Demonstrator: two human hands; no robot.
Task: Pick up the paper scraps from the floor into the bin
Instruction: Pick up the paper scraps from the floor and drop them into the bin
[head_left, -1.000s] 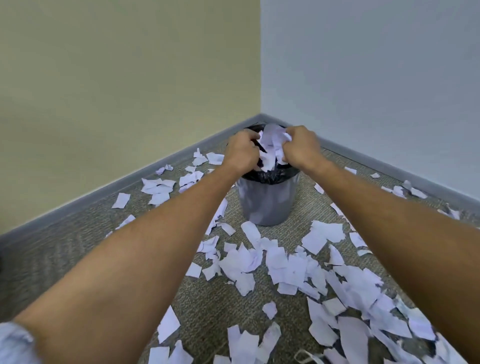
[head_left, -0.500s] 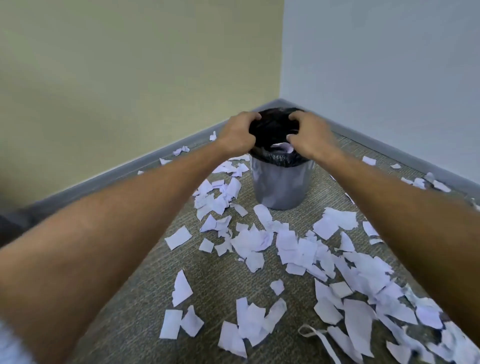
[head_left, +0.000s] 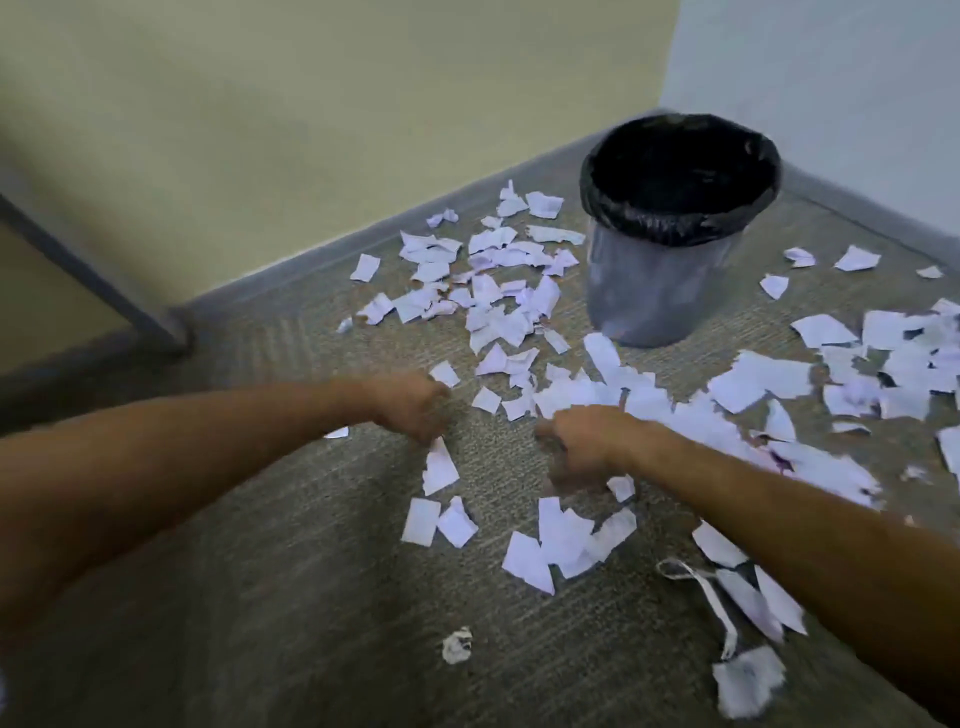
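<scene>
2 hands (head_left: 410, 405) (head_left: 582, 447) over bare carpet (head_left: 291, 571), scraps (head_left: 566, 540) around.

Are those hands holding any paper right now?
It cannot be told: left hand and right hand are blurred, fingers curled down among the paper scraps.

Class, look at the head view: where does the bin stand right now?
The bin stands upper right, in the corner where both walls meet, with paper scraps strewn on the carpet to its left.
</scene>
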